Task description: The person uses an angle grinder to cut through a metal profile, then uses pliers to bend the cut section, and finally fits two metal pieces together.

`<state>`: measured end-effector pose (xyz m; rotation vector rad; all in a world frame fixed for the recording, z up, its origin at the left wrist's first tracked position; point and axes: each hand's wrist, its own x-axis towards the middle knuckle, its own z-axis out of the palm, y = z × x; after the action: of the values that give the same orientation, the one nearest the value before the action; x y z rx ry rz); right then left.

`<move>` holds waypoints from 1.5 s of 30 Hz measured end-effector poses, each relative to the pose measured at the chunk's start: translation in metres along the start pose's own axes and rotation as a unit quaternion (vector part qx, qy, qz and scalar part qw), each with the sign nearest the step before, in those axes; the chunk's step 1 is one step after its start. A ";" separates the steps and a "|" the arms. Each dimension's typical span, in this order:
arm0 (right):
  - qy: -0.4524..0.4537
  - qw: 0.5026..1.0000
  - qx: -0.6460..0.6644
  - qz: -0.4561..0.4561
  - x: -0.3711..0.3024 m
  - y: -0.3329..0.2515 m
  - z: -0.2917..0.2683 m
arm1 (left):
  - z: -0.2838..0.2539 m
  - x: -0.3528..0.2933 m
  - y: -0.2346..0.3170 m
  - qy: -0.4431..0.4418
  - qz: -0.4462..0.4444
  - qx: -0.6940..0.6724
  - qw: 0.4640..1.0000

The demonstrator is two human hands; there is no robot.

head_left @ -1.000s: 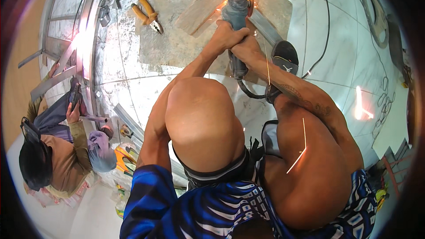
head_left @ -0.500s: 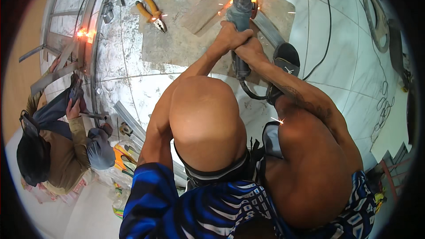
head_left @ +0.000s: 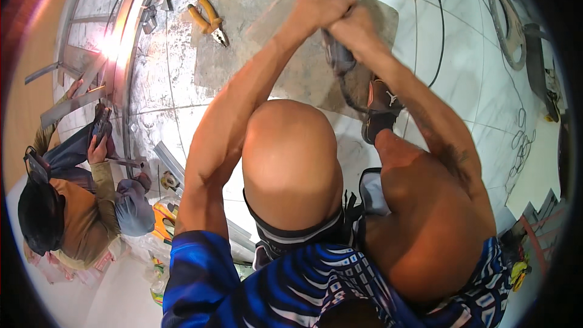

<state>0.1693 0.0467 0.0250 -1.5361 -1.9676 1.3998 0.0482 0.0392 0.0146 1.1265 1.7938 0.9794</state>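
My left hand (head_left: 317,7) is wrapped round the body of a grey angle grinder (head_left: 339,58), near the far edge of the view. My right hand (head_left: 357,29) grips it too, overlapping the left. The grinder's far end is cut off by the picture's top edge, and its disc does not show. From its rear end a dark cord runs back toward my shoe (head_left: 382,98). Under the hands lies a worn grey-brown board (head_left: 234,67). Pliers (head_left: 209,21) with yellow-orange handles rest on its left part, jaws toward me.
At the left, a co-worker (head_left: 79,206) crouches by a metal frame (head_left: 124,42), where a bright welding glare shines. Cut metal tube pieces (head_left: 149,19) lie beside the frame. A black cable (head_left: 441,24) crosses the tiles at right, near a flat oval ring (head_left: 507,27).
Both hands have moved the grinder farther away from me. Its sparks are gone, and the metal bar beside it no longer shows. My shoe has shifted nearer. The co-worker's welding glare is brighter.
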 end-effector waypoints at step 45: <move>0.007 0.997 -0.027 0.070 -0.024 -0.023 -0.060 | 0.018 -0.008 0.054 -0.075 -0.057 -0.072 0.993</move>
<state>0.2073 0.0573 0.0808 -1.7332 -1.9382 1.3933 0.0844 0.0520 0.0578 0.9718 1.6228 0.9166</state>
